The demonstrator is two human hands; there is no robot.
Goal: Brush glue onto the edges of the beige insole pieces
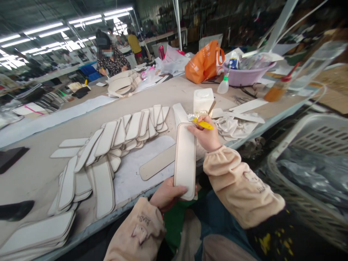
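Observation:
My left hand is closed on the lower end of a long, off-white padded panel with rounded corners and a stitched-looking edge. It is tilted up over the table's front edge, its thumb side facing me. My right hand is closed around a tool with a yellow handle, its fingers also touching the panel's top right corner. What the tool's head is I cannot make out. Just beyond it stands a white container with a brown stick leaning by it. A flat beige strip lies left of the panel.
Many similar panels are piled across the table at left, with a stack at the near corner. An orange bag, a purple basin and an amber bottle stand behind. A plastic crate is at right; a co-worker sits across.

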